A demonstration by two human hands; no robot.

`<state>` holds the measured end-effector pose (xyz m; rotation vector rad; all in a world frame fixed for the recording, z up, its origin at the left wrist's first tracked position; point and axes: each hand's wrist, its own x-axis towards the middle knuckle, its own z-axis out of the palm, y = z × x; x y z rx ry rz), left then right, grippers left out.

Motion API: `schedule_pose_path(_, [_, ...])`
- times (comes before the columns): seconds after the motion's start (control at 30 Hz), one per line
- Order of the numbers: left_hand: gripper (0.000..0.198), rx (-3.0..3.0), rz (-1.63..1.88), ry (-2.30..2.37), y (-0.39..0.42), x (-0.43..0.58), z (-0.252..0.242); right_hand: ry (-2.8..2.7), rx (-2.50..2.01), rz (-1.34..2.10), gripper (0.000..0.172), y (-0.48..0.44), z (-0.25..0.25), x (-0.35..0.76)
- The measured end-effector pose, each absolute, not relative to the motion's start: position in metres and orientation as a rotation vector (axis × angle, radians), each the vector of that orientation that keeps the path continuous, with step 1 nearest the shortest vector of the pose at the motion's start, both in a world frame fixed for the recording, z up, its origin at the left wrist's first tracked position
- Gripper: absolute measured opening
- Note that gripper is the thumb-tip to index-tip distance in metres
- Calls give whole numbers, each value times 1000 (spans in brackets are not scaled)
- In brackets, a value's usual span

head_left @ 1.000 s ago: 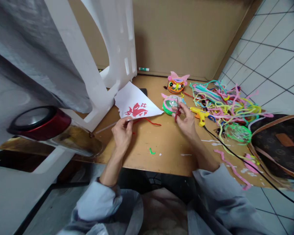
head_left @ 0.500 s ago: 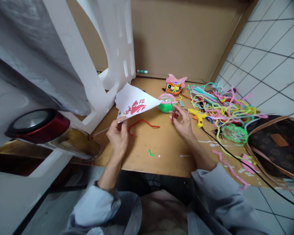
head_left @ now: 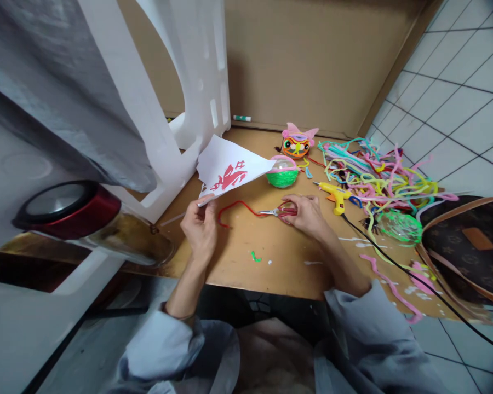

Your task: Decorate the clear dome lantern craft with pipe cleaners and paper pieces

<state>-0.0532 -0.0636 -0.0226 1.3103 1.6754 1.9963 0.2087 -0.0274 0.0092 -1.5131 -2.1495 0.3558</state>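
Observation:
My left hand (head_left: 200,227) pinches the lower edge of a white sheet of paper (head_left: 219,156), which bears a red printed design and narrows to a point at the right. In my right hand (head_left: 306,213) are small scissors (head_left: 286,211) with red handles, their blades pointing left just above the table. The blade tips reach the right end of a red pipe cleaner (head_left: 240,202) lying on the wood; whether they touch it I cannot tell. Behind the paper's tip sits a clear ball (head_left: 282,178) wrapped in green below, with a pink rim.
At the back stands a colourful lion-like head (head_left: 298,145). A yellow glue gun (head_left: 334,197) with a black cord lies right, by a heap of pipe cleaners (head_left: 373,169), a second green ball (head_left: 402,227) and a brown bag (head_left: 468,246). A red-lidded bottle (head_left: 102,219) leans at left.
My right hand has come down and turned, so the scissors now point left toward the red pipe cleaner. My left hand still holds the paper in nearly the same place.

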Motion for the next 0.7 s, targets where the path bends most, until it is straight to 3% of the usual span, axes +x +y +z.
schedule_pose_path(0.17, [26,1273,2004,1620,-65,-51,-20,-2318,-1527,386,31,-31,9,211])
schedule_pose_path(0.33, [28,1253,2015,1582,-66,-51,-22,-2425,-1480,213,40,-35,12,207])
schedule_pose_path(0.5, [24,1395,2054,1607,-68,-50,-25,-2551,-1430,124,11,-38,15,203])
schedule_pose_path(0.7, [16,1573,2102,1572,-72,-48,-24,-2601,-1348,150,11,-42,17,203])
